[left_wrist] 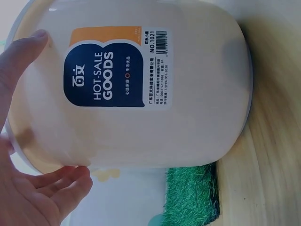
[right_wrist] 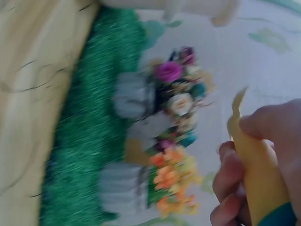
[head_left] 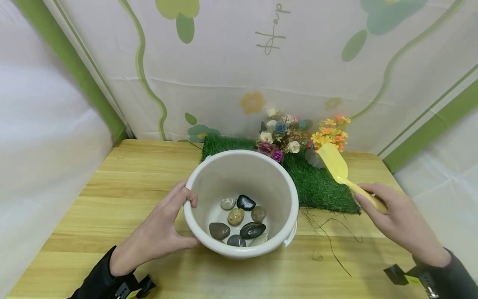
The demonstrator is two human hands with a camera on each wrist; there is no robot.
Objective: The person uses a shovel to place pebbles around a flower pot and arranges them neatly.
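A cream plastic bucket (head_left: 240,172) with a white handle down at its right side sits in the middle of the wooden table, its mouth facing up. My left hand (head_left: 158,228) grips the left side of its rim, fingers hooked over the edge and thumb outside. Several smooth stones (head_left: 236,216), black, grey and tan, lie on the bucket's floor. In the left wrist view the bucket's wall bears a label (left_wrist: 106,70). Out to the right, my right hand (head_left: 399,218) holds a small yellow shovel (head_left: 333,162) by its handle, blade pointing up and left, raised above the table.
Behind the bucket lies a green artificial grass mat (head_left: 325,189). Mixed artificial flowers (head_left: 281,128) and a pot of orange-yellow flowers (head_left: 328,135) stand on it. Thin dark strands (head_left: 330,241) are scattered over the wooden table (head_left: 123,187). A printed curtain (head_left: 224,62) hangs behind.
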